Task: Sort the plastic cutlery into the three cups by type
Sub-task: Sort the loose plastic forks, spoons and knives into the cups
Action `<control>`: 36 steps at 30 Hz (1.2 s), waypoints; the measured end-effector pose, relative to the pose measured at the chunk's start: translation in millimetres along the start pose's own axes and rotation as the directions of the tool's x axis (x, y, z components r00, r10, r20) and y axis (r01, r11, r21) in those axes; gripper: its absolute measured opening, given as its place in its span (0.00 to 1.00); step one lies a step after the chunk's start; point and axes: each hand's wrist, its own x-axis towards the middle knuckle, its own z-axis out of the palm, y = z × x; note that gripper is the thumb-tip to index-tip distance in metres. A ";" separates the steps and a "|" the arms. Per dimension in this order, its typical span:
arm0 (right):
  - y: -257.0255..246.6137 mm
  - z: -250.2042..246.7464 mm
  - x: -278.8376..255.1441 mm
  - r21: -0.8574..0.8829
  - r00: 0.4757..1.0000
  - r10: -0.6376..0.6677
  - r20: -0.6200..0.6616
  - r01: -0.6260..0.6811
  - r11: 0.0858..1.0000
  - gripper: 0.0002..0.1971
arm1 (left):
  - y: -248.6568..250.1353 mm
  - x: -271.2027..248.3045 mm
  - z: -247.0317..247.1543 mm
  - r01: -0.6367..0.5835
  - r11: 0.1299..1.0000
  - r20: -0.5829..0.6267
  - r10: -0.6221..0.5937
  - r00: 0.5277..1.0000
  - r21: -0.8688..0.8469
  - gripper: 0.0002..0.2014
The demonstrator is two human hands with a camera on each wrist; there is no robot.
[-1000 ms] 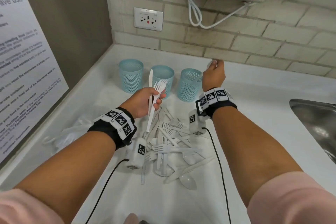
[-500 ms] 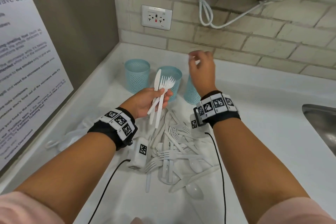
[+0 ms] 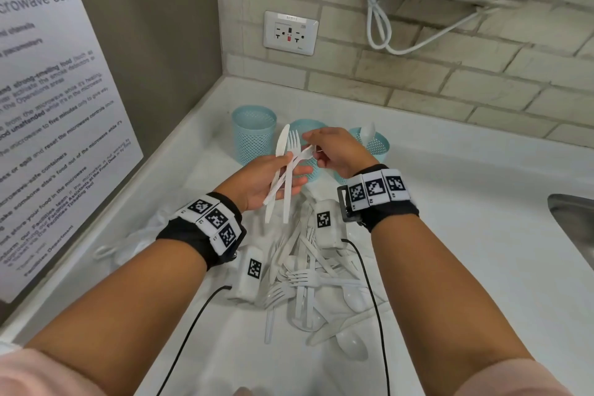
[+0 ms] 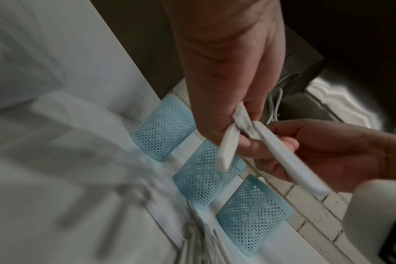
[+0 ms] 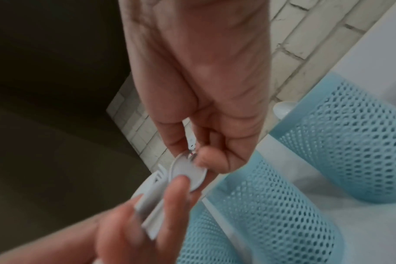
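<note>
Three teal mesh cups stand in a row near the back wall: left cup (image 3: 254,138), middle cup (image 3: 307,125), right cup (image 3: 377,146). A white spoon (image 3: 368,132) stands in the right cup. My left hand (image 3: 273,177) grips a small bundle above the middle cup: a knife (image 3: 282,141), a fork (image 3: 294,145) and a spoon (image 3: 305,154). My right hand (image 3: 321,151) pinches that spoon's bowl (image 5: 188,176) between thumb and finger. The handles (image 4: 289,159) stick out below my left palm. A pile of white cutlery (image 3: 308,283) lies on the counter beneath my wrists.
A steel sink (image 3: 572,225) opens at the right edge. A wall with a poster (image 3: 48,125) closes off the left side. A crumpled clear bag (image 3: 135,244) lies left of the pile. An outlet (image 3: 291,32) and a white cord (image 3: 379,26) are on the brick wall.
My right hand left a spoon in the right cup and swung left to the bundle, where it now pinches a spoon. My left hand has lifted the bundle slightly.
</note>
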 end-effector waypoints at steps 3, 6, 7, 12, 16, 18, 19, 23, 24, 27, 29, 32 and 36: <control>3.1 -1.2 0.6 -0.042 0.993 -0.110 0.037 0.111 0.993 0.12 | 0.3 0.2 -0.3 -0.020 1.000 -0.040 0.020 0.999 -0.010 0.12; 7.0 0.5 -0.9 0.040 0.982 -0.181 0.056 0.179 0.983 0.15 | -0.6 1.3 -1.0 -0.052 0.999 -0.068 0.051 0.996 -0.005 0.12; 7.5 1.3 -1.5 0.092 0.981 -0.185 0.062 0.179 0.980 0.15 | -1.2 2.2 -1.2 -0.063 0.998 -0.074 0.063 0.995 0.005 0.12; 15.2 7.1 1.4 0.000 0.976 -0.188 0.110 0.189 0.982 0.13 | -3.5 5.3 0.3 -0.088 0.996 -0.112 0.091 0.990 0.024 0.13; 18.9 7.5 6.5 -0.066 0.985 -0.166 0.048 0.169 0.983 0.03 | -4.4 6.5 2.7 -0.068 0.996 -0.135 0.076 0.988 0.056 0.14; 10.0 -2.0 13.1 -0.012 0.983 -0.157 -0.091 0.156 0.988 0.03 | -2.3 7.0 0.9 -0.058 0.997 -0.146 0.065 0.987 0.056 0.16; 2.5 -9.4 15.9 0.018 0.970 -0.174 -0.172 0.180 0.984 0.04 | -0.7 7.2 -0.7 -0.051 0.998 -0.154 0.057 0.987 0.043 0.17; -27.5 -37.8 24.4 0.088 0.830 -0.240 -0.503 0.326 0.941 0.08 | 5.7 7.9 -6.0 -0.035 0.999 -0.181 0.037 0.983 0.017 0.17; -29.6 -41.1 27.6 0.074 0.783 -0.263 -0.564 0.365 0.928 0.07 | 6.6 9.1 -6.4 -0.033 0.999 -0.194 0.036 0.980 0.018 0.18; -20.9 -35.9 36.6 -0.127 0.700 -0.384 -0.602 0.391 0.912 0.05 | 7.6 14.0 -7.0 -0.029 1.000 -0.214 0.030 0.976 0.007 0.18; -7.0 -27.0 40.8 -0.278 0.730 -0.434 -0.528 0.335 0.900 0.07 | 8.3 16.7 -7.9 -0.029 0.999 -0.201 0.023 0.979 -0.026 0.18; 13.0 -17.6 44.5 -0.416 0.789 -0.462 -0.404 0.291 0.862 0.12 | 8.2 18.7 -9.5 -0.058 0.998 -0.178 0.053 0.983 -0.023 0.15; 22.9 -12.9 44.0 -0.457 0.832 -0.431 -0.350 0.251 0.854 0.14 | 7.7 22.6 -10.3 -0.122 0.991 -0.201 0.110 0.973 -0.048 0.15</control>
